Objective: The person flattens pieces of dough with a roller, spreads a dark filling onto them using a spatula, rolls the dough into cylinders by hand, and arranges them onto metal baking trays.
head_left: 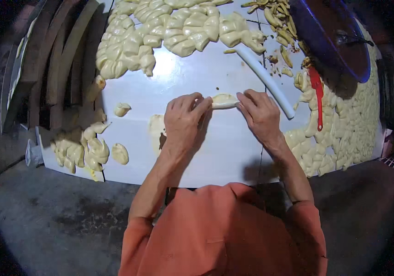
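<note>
Between my hands on the white tabletop lies a pale, elongated soft piece (224,102) with a white lower edge. My left hand (183,120) has its fingers closed on the piece's left end, and my right hand (261,117) grips the right end with curled fingers. Beyond my right hand, a long white rod (266,83) lies diagonally. A pale patch with a dark mark (157,129) is beside my left wrist, and a small pale lump (122,109) sits farther left.
Pale soft pieces cover the table's back (188,30), left (68,152) and right (344,129). Yellowish curved pieces (279,18) lie near a purple basin (360,60) at back right. A red spatula (319,103) rests below it. Curved brown boards (63,64) are at left.
</note>
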Motion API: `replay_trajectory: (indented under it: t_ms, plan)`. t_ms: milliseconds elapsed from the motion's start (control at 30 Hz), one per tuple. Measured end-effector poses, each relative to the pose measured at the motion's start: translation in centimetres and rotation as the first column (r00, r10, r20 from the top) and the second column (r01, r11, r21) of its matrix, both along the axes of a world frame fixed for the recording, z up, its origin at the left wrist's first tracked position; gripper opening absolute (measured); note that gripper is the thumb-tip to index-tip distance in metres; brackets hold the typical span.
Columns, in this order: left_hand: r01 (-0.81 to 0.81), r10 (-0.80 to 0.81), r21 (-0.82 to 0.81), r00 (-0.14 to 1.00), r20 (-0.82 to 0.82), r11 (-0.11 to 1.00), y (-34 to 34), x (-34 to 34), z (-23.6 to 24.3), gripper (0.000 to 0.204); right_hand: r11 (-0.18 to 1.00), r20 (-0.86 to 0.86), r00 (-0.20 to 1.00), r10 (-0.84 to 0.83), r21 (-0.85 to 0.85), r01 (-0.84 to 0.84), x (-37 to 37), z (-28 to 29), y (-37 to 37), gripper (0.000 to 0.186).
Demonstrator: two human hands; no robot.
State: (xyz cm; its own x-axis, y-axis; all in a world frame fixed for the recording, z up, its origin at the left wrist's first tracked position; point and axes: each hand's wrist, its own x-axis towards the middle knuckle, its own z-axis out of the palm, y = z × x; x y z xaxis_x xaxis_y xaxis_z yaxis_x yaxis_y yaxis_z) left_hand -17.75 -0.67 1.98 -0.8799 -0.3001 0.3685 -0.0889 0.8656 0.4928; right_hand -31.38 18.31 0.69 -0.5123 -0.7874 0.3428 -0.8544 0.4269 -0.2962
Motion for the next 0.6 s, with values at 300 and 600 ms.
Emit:
replay_trajectory:
  t_ms: [300,600]
  plan:
    - [-0.055,0.052,0.028,0.994,0.098,0.998,-0.3,-1.3,0.5,0.023,0.999,0.07,0.997,0.033,0.031,-0.035,-0.9,0.5,-1.4,0.041]
    - [0.05,-0.044,-0.032,0.987,0.157,0.998,-0.6,-2.2,0.2,0.03,0.995,-0.008,0.997,0.078,0.069,-0.077,-1.0,-0.1,-2.1,0.041]
